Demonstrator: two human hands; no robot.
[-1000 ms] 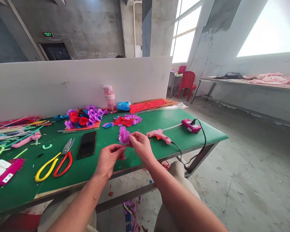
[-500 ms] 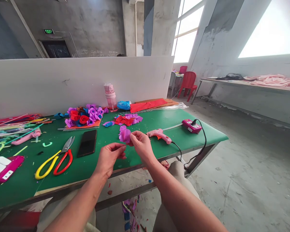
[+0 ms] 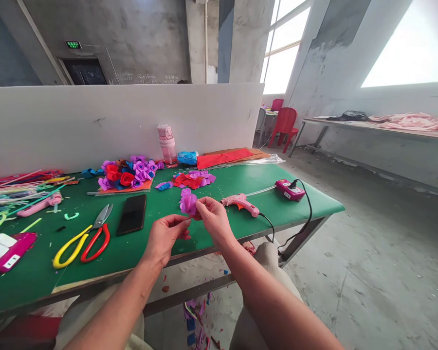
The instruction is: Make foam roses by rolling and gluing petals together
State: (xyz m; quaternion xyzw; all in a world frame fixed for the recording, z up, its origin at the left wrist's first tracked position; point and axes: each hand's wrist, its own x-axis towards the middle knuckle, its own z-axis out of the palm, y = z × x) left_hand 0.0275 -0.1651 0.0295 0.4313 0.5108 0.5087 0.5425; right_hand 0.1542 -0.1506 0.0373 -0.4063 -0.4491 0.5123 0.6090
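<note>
A purple paper flower [image 3: 188,201] is held above the front edge of the green table [image 3: 237,179]. The fingers of my right hand [image 3: 212,216] are pinched on its right side. Just below and left of the flower, my left hand [image 3: 170,234] is closed with thumb and forefinger together; whatever sits between them, perhaps the flower's base, is too small to make out. Right of my right hand lies a pink glue gun [image 3: 241,202], a clear glue stick in its back. Behind the flower, red, purple and blue paper petals [image 3: 191,180] lie in a loose heap.
Scissors [image 3: 85,238] and a black phone [image 3: 132,215] lie left of my hands. Finished paper flowers [image 3: 127,174] are piled behind the phone, near a pink bottle [image 3: 167,145]. A power strip [image 3: 290,189] sits at right, its cord hanging over the edge. A white board [image 3: 124,126] closes the back.
</note>
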